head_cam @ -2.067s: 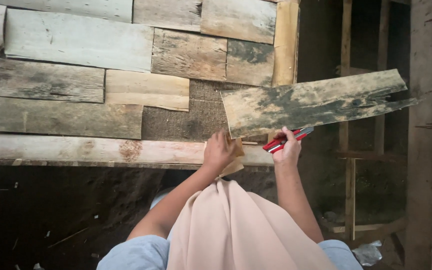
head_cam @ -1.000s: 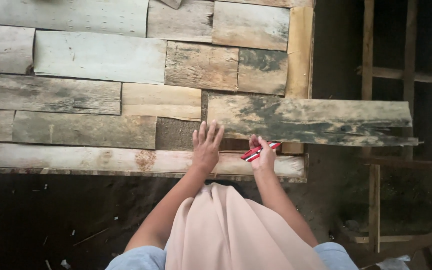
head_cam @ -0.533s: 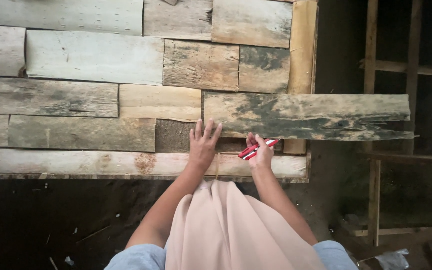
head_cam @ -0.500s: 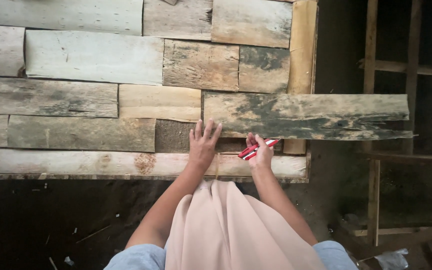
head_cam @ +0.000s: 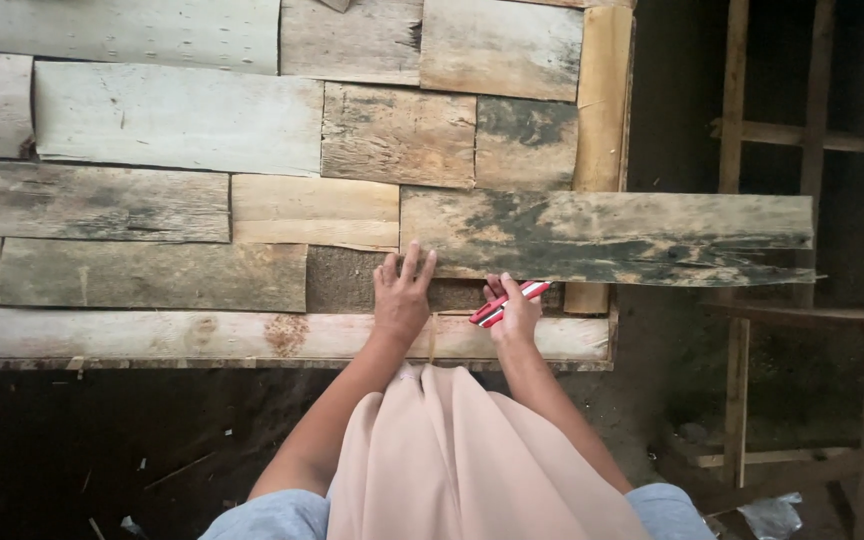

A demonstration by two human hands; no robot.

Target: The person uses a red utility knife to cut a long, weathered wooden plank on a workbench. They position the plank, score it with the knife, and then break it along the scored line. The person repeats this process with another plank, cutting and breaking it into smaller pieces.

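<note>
1. While pressing flat, left hand (head_cam: 401,298) fingers spread wide on the dark weathered plank (head_cam: 607,237), apparently pinning its near-left corner over the gap.
2. Right hand (head_cam: 517,312) closed around red-and-white pencil (head_cam: 508,303), tip toward plank's lower edge just above grip.
3. Far right of both grips, plank overhanging the wood panel (head_cam: 252,335) edge.

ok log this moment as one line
left hand: flat at edge of weathered plank | right hand: holds red striped pencil | plank: overhangs panel of boards to the right
</note>
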